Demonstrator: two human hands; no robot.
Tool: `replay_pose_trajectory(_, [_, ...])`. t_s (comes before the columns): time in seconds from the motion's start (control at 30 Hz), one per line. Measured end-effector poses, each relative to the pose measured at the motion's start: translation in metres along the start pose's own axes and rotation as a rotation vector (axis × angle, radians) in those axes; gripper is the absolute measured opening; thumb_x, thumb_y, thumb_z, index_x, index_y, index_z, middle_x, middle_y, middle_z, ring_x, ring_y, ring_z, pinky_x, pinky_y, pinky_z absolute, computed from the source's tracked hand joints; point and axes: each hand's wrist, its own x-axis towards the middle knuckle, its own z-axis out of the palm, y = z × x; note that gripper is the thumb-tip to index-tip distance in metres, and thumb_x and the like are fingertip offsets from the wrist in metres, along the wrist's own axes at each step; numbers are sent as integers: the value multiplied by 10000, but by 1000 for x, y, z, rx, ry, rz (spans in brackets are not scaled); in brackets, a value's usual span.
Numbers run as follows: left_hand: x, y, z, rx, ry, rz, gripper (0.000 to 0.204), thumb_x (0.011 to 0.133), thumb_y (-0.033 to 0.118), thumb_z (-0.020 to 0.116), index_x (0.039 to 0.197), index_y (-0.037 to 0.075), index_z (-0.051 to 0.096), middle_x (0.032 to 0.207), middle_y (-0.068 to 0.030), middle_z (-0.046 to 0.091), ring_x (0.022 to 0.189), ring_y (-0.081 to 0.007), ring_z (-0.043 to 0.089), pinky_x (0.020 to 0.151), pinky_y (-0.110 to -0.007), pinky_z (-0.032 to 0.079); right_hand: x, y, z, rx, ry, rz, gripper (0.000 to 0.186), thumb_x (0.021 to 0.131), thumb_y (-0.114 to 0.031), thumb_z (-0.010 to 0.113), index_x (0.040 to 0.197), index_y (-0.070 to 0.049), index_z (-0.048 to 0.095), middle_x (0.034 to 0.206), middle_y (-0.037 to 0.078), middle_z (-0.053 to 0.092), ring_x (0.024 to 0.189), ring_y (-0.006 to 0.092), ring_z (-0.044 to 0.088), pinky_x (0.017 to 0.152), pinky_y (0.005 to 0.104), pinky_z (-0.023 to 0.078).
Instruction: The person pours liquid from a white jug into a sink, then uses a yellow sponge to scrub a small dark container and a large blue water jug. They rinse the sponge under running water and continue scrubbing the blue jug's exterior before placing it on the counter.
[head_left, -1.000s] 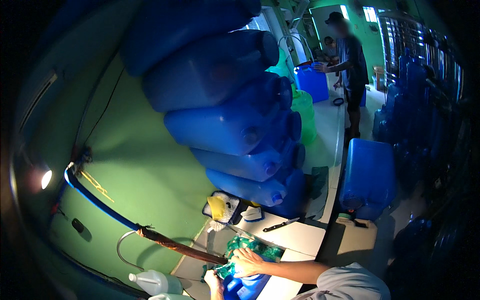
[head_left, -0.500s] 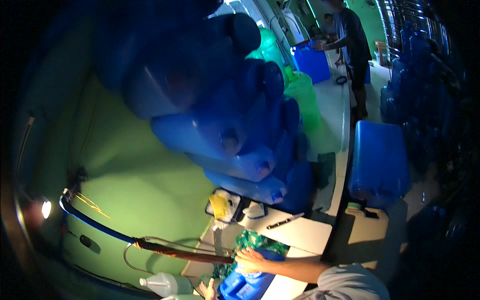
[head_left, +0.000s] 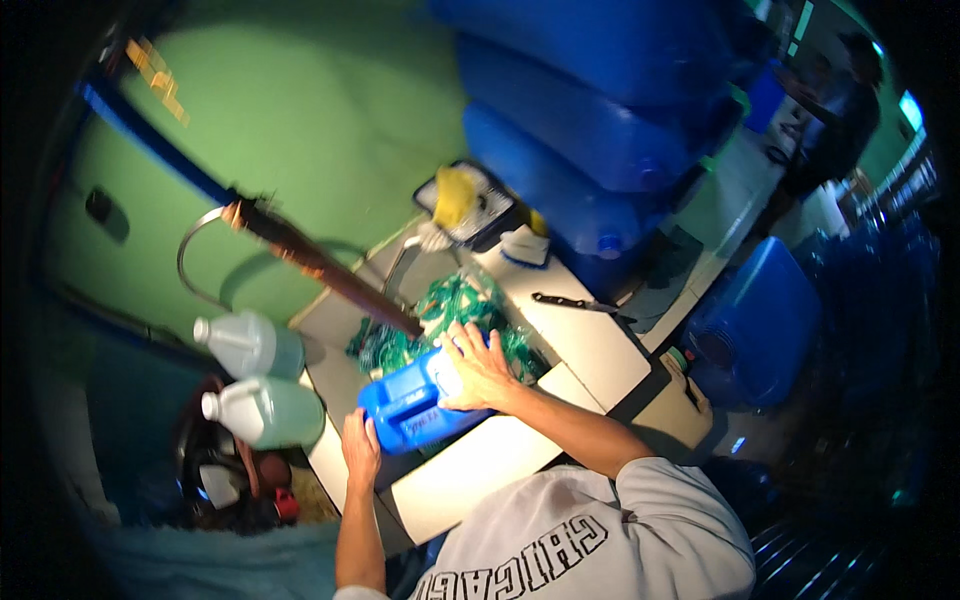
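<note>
A blue plastic jug (head_left: 400, 408) with a moulded handle lies on its side over the tiled basin. At its left end my left hand (head_left: 360, 447) grips the corner, thumb and fingers against the plastic. My right hand (head_left: 474, 370) lies across the other end, fingers stretched and spread. A white patch (head_left: 449, 378) shows beside that palm; whether it is a label or a cloth I cannot tell. Just beyond the jug is a heap of green netting or plastic film (head_left: 462, 299). The lower end of a brown-wrapped pipe (head_left: 395, 312) comes down close to the jug.
Two translucent jugs (head_left: 262, 412) stand left of the basin. A black-handled knife (head_left: 570, 301), a brush (head_left: 525, 248) and a tray with a yellow sponge (head_left: 455, 198) lie on the ledge. Large blue containers (head_left: 585, 165) are stacked behind. A person (head_left: 845, 110) stands far right.
My view has swung down and toward the basin, so the jug appears nearer the middle. My left hand now shows on the jug's end; the right stays on it.
</note>
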Motion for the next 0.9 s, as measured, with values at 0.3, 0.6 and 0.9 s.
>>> replay_pose_trajectory(0.3, [39, -4, 22, -103, 116, -372, 375, 1004, 374, 499, 892, 23, 570, 740, -292, 613, 742, -508, 608, 650, -572, 433, 21, 22, -31, 60, -288, -475, 982, 571, -468, 762, 1419, -61, 481, 1405, 174, 464, 1284, 343, 421, 1017, 518, 340])
replay_pose_trajectory(0.6, [58, 8, 33, -96, 169, -659, 452, 957, 520, 498, 976, 88, 631, 841, -258, 693, 835, -495, 655, 731, -586, 479, 24, 22, -46, 198, -488, -972, 344, 754, -363, 719, 617, -69, 604, 785, 122, 604, 749, 310, 576, 824, 406, 484])
replay_pose_trajectory(0.9, [36, 29, 39, -336, 484, -82, 251, 973, 188, 559, 1157, 30, 626, 1070, -165, 618, 1001, -365, 608, 921, -450, 457, 161, -57, 45, 557, -594, 251, 835, 721, -768, 671, 978, 23, 739, 1001, 236, 732, 982, 337, 715, 843, 417, 536])
